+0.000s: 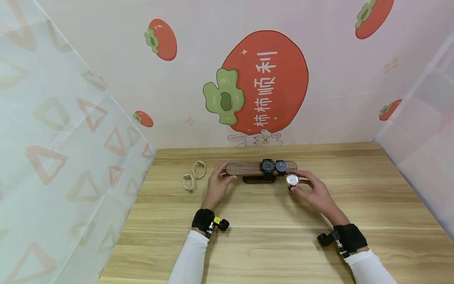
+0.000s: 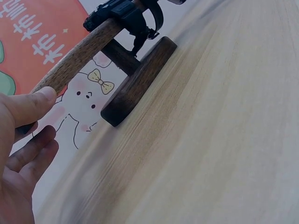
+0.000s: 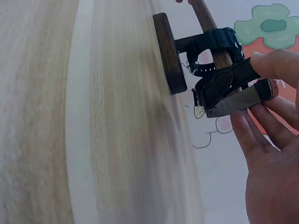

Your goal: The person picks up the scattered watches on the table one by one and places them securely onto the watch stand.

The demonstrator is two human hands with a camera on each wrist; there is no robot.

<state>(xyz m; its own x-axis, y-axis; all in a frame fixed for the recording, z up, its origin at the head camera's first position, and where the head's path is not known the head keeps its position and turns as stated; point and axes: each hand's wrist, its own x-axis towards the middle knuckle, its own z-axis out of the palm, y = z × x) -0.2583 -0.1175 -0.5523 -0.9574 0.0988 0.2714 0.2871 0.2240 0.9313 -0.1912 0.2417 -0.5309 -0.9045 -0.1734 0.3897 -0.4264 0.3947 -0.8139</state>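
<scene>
A wooden watch stand has a long rounded bar point(image 1: 244, 169) on a dark base point(image 1: 259, 180). My left hand point(image 1: 216, 187) grips the bar's left end, with the thumb point(image 2: 44, 97) on it and fingers below. Two dark watches sit on the bar: a chunky black digital watch point(image 1: 267, 167) and a blue-dial watch point(image 1: 281, 166). At the bar's right end, my right hand point(image 1: 317, 197) pinches a white-dial wristwatch point(image 1: 292, 180) with a dark strap point(image 3: 233, 102). Whether that strap encircles the bar, I cannot tell.
Two beige-strapped watches, one nearer point(image 1: 188, 182) and one farther point(image 1: 199, 169), lie left of my left hand. The wooden table point(image 1: 262, 252) meets a printed back wall point(image 1: 191, 86), with light side walls left and right.
</scene>
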